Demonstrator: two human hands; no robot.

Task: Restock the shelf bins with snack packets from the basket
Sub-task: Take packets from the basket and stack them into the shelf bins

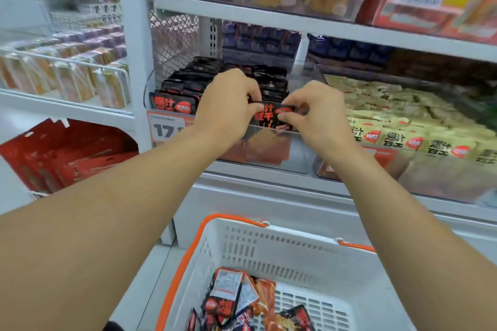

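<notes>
Head cam: my left hand (228, 105) and right hand (313, 113) both pinch one black-and-red foil snack packet (273, 117), held upright at front edge of clear plastic shelf bin (269, 153). L fingers curled on its left end, R thumb + forefinger on its right. Rows of same black packets (188, 86) stand in bin behind and to left. Neighbouring bin w/ beige packets (398, 115) to right. White plastic basket w/ orange rim (269, 247) below, more packets (239, 301) loose inside.
</notes>
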